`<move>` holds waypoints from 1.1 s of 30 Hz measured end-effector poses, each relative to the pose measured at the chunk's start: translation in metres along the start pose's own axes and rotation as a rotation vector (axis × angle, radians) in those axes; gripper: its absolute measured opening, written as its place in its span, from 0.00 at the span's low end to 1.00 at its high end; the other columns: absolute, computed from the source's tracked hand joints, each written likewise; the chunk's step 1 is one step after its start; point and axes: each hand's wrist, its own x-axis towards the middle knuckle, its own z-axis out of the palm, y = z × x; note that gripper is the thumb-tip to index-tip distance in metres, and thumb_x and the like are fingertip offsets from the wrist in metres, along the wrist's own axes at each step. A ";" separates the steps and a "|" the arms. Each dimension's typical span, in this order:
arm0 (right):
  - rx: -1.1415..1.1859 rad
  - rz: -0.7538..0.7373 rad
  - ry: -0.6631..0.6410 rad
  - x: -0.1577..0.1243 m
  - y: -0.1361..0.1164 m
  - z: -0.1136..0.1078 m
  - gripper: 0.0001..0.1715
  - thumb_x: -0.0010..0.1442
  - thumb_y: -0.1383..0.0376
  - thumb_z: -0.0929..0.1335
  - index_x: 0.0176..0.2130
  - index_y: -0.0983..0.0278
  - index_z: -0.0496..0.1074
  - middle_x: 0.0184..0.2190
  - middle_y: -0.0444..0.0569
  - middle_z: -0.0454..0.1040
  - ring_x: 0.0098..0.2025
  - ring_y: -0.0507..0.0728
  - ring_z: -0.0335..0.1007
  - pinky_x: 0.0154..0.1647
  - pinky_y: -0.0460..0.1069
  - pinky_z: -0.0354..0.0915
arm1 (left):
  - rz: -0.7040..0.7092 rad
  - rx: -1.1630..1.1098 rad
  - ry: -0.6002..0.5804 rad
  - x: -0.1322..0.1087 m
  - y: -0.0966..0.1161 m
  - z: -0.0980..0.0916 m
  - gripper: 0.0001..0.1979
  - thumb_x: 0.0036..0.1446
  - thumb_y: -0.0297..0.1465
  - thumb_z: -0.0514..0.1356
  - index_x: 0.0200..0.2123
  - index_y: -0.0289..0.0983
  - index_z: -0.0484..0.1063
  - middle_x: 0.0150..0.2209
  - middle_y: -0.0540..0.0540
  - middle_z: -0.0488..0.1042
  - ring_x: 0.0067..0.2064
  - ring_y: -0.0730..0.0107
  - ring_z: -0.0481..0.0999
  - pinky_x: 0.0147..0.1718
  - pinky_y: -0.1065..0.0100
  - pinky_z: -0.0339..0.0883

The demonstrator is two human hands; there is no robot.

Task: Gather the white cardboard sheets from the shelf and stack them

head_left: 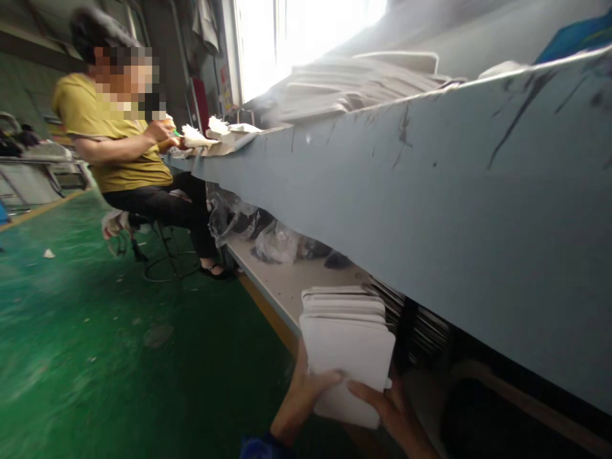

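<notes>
Both my hands hold a stack of white flat sheets (347,341) low beside the shelf under the bench. My left hand (306,392) grips the stack's near left edge, thumb on top. My right hand (389,408) holds the near right corner, fingers curled on the top sheet. More dark and white sheets (421,322) stand on edge on the lower shelf (291,284) just right of the stack.
A long blue-grey bench front (430,210) runs overhead on the right, with piles of white sheets (354,86) on top. Plastic bags (272,239) lie on the lower shelf. A co-worker in a yellow shirt (115,137) sits on a stool at the bench's far end. Green floor (95,344) spreads left.
</notes>
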 end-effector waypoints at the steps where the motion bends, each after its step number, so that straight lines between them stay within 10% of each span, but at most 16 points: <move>1: -0.003 0.004 -0.021 -0.001 -0.005 0.003 0.48 0.46 0.52 0.77 0.61 0.62 0.63 0.44 0.53 0.78 0.47 0.69 0.75 0.48 0.61 0.71 | -0.005 -0.024 0.040 -0.003 0.004 -0.003 0.55 0.45 0.40 0.74 0.68 0.37 0.44 0.56 0.38 0.70 0.57 0.52 0.68 0.56 0.59 0.63; 9: -0.108 0.002 -0.131 0.001 -0.035 0.020 0.58 0.45 0.51 0.79 0.66 0.58 0.55 0.52 0.53 0.75 0.50 0.69 0.74 0.52 0.62 0.68 | 0.039 -0.232 0.067 -0.016 0.030 -0.025 0.49 0.42 0.47 0.73 0.63 0.34 0.60 0.51 0.36 0.74 0.55 0.45 0.72 0.53 0.53 0.67; 19: -0.155 0.070 -0.155 -0.009 -0.057 0.037 0.48 0.50 0.51 0.75 0.63 0.61 0.59 0.47 0.53 0.77 0.47 0.67 0.75 0.47 0.58 0.71 | 0.027 -0.247 0.043 -0.035 0.041 -0.022 0.42 0.50 0.41 0.71 0.62 0.33 0.58 0.59 0.35 0.69 0.59 0.48 0.70 0.55 0.55 0.66; 26: -0.288 0.075 -0.194 -0.013 -0.063 0.056 0.50 0.51 0.51 0.75 0.65 0.60 0.55 0.54 0.55 0.73 0.53 0.68 0.72 0.55 0.63 0.67 | -0.012 -0.283 0.245 -0.042 0.038 -0.018 0.49 0.48 0.34 0.74 0.67 0.35 0.51 0.56 0.34 0.73 0.56 0.49 0.74 0.54 0.54 0.69; 33: -0.231 -0.019 -0.402 -0.036 -0.096 0.042 0.54 0.59 0.39 0.69 0.71 0.57 0.47 0.71 0.54 0.50 0.71 0.67 0.46 0.70 0.66 0.46 | -0.135 -0.422 0.359 -0.044 0.042 -0.027 0.33 0.56 0.45 0.67 0.57 0.27 0.67 0.48 0.32 0.77 0.50 0.50 0.78 0.51 0.52 0.72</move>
